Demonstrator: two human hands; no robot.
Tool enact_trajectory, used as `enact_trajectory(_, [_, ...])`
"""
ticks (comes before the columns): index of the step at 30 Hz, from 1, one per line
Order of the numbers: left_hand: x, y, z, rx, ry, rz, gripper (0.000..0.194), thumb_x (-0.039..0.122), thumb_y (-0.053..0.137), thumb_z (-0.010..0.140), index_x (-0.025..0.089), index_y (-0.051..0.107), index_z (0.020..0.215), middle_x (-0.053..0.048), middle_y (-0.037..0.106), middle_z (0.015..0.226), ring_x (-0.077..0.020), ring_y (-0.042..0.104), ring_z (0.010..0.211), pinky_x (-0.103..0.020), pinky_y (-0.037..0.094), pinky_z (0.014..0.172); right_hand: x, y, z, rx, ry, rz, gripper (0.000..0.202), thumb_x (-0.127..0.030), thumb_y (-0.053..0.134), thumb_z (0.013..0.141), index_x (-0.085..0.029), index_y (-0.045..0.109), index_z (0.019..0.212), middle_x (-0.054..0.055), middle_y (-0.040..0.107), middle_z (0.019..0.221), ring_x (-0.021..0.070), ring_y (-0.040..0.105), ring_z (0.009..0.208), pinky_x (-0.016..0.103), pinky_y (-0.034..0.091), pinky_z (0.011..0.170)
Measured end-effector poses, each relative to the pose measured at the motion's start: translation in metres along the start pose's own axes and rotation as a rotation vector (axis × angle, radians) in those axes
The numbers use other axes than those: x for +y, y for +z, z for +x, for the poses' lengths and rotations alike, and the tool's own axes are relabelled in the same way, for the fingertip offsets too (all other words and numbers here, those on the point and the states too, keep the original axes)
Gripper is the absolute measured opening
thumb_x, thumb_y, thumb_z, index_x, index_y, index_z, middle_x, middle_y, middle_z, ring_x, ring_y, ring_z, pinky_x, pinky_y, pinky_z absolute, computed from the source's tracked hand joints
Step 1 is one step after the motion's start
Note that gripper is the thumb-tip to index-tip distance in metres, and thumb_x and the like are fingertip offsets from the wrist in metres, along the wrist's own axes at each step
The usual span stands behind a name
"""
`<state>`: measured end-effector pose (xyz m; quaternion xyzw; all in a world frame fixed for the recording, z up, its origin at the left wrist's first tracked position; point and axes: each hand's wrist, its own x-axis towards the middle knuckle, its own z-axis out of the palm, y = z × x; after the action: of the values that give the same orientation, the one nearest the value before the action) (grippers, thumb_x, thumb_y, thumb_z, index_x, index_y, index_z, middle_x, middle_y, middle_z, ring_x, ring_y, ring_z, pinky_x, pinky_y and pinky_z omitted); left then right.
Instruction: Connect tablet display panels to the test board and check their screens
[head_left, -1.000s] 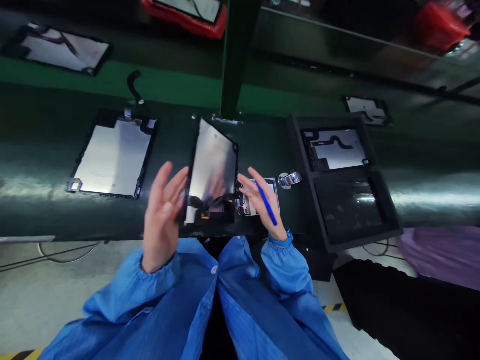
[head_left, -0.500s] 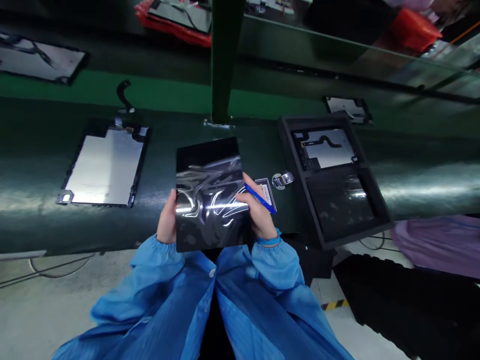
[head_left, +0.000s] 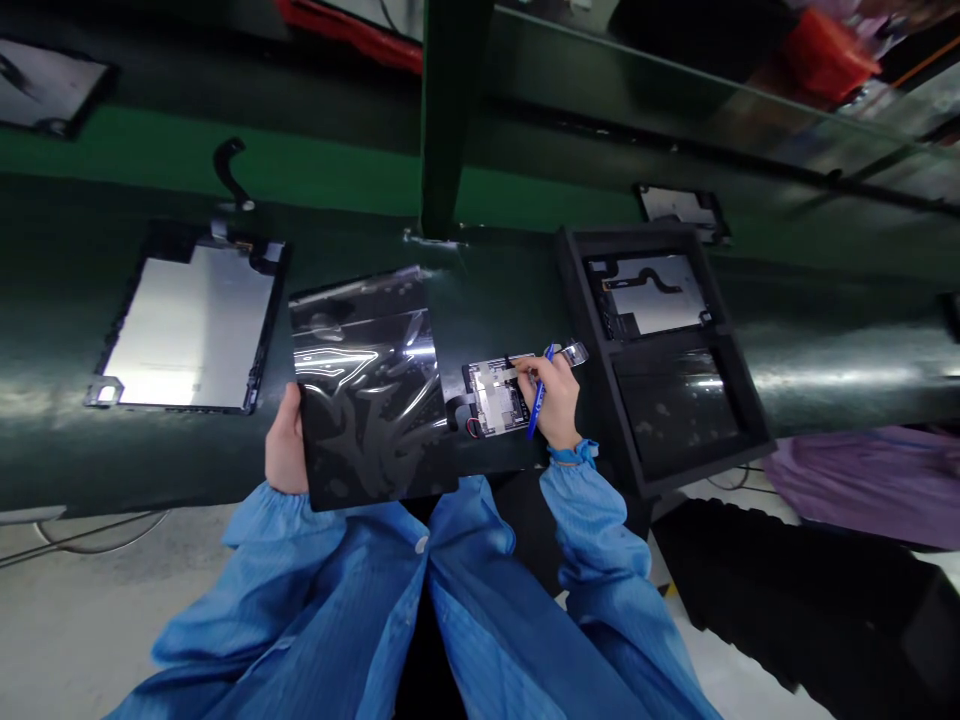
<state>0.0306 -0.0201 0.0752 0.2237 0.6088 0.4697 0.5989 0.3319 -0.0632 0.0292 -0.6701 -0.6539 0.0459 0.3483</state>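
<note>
My left hand (head_left: 286,442) grips the left edge of a black, film-covered panel (head_left: 367,400), which is tilted above the bench. Just right of the panel lies a small circuit board (head_left: 496,396) with a dark ribbon cable leading toward the panel. My right hand (head_left: 553,395) is closed round a blue pen-like tool (head_left: 537,400), its fingertips at the board's upper right edge. A shiny metal piece (head_left: 574,354) sits just beyond the right hand.
A silver-backed screen (head_left: 196,325) lies at left, with a black strip (head_left: 229,175) behind it. At right stands a dark divided tray (head_left: 622,400) holding another screen (head_left: 656,295). A post (head_left: 442,120) rises at the back; purple cloth (head_left: 862,480) hangs far right.
The panel has shifted left with my left hand. My right hand has let go of it and moved right to the small board, which is now uncovered.
</note>
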Motion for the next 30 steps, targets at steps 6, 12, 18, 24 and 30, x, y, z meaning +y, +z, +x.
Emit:
enact_trajectory(6, [-0.001, 0.0, -0.001, 0.023, -0.048, 0.001, 0.029, 0.033, 0.05, 0.094, 0.017, 0.07, 0.107, 0.001, 0.077, 0.077, -0.029, 0.055, 0.132, -0.048, 0.048, 0.11, -0.003, 0.003, 0.002, -0.049, -0.021, 0.018, 0.016, -0.021, 0.052, 0.094, -0.025, 0.064, 0.085, 0.003, 0.074, 0.098, 0.0204, 0.062, 0.084, 0.035, 0.051, 0.075])
enact_trajectory(12, [-0.014, -0.006, 0.005, -0.212, -0.047, -0.09, 0.042, 0.052, 0.046, 0.096, 0.021, 0.073, 0.099, -0.001, 0.079, 0.096, -0.0312, 0.054, 0.133, -0.048, 0.052, 0.107, -0.01, 0.0, 0.003, 0.038, 0.024, 0.076, 0.013, -0.022, 0.053, 0.093, -0.025, 0.064, 0.086, 0.003, 0.075, 0.095, 0.0213, 0.065, 0.085, 0.038, 0.055, 0.078])
enact_trajectory(18, [-0.023, -0.002, -0.002, -0.322, -0.005, -0.143, 0.051, 0.057, 0.04, 0.098, 0.02, 0.074, 0.107, -0.003, 0.076, 0.114, -0.0316, 0.064, 0.122, -0.047, 0.058, 0.101, -0.073, 0.001, 0.0, 0.039, 0.194, 0.483, 0.039, -0.034, 0.064, 0.091, -0.027, 0.055, 0.128, 0.008, 0.068, 0.13, 0.0238, 0.066, 0.118, 0.043, 0.054, 0.102])
enact_trajectory(24, [-0.025, -0.004, -0.006, -0.379, 0.053, -0.023, 0.054, 0.06, 0.035, 0.097, 0.025, 0.074, 0.111, -0.005, 0.079, 0.1, -0.0328, 0.069, 0.114, -0.053, 0.061, 0.093, -0.108, 0.006, -0.009, -0.28, 0.19, 0.707, 0.089, -0.048, 0.059, 0.093, -0.03, 0.004, 0.16, 0.006, 0.03, 0.165, 0.0248, 0.029, 0.152, 0.05, 0.031, 0.126])
enact_trajectory(30, [-0.026, -0.004, -0.014, -0.438, 0.183, 0.075, 0.064, 0.065, 0.025, 0.098, 0.025, 0.07, 0.122, -0.006, 0.078, 0.107, -0.0334, 0.069, 0.114, -0.056, 0.06, 0.094, -0.118, 0.015, -0.014, -0.111, 0.267, 0.625, 0.085, -0.034, 0.063, 0.091, -0.033, 0.013, 0.159, 0.005, 0.039, 0.16, 0.0254, 0.032, 0.152, 0.053, 0.026, 0.127])
